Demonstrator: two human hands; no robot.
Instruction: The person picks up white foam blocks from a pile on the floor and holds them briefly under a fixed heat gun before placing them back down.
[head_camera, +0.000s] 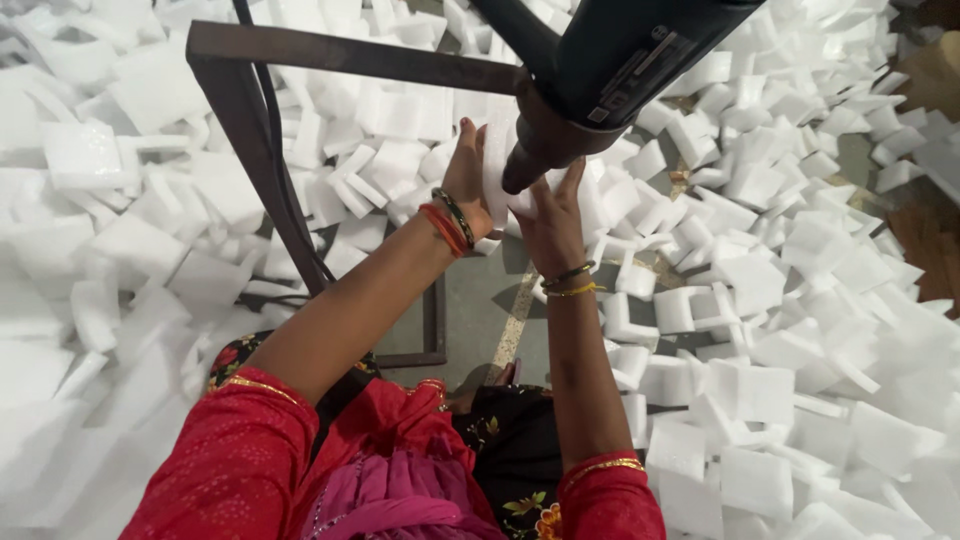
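Both my hands hold one white foam piece (497, 165) up against the dark round tip of a black machine (600, 70) that hangs over me. My left hand (466, 180), with red and dark bangles at the wrist, grips the piece's left side. My right hand (551, 222), with thin gold and dark bangles, presses on the piece from the right and below. The machine's nose covers part of the foam. My sleeves are red with gold trim.
Several white foam blocks and offcuts (760, 280) lie heaped all round on the floor. A brown metal frame (250, 120) stands at my left, with a dark cable along its leg. A patch of grey floor (480, 300) shows under my arms.
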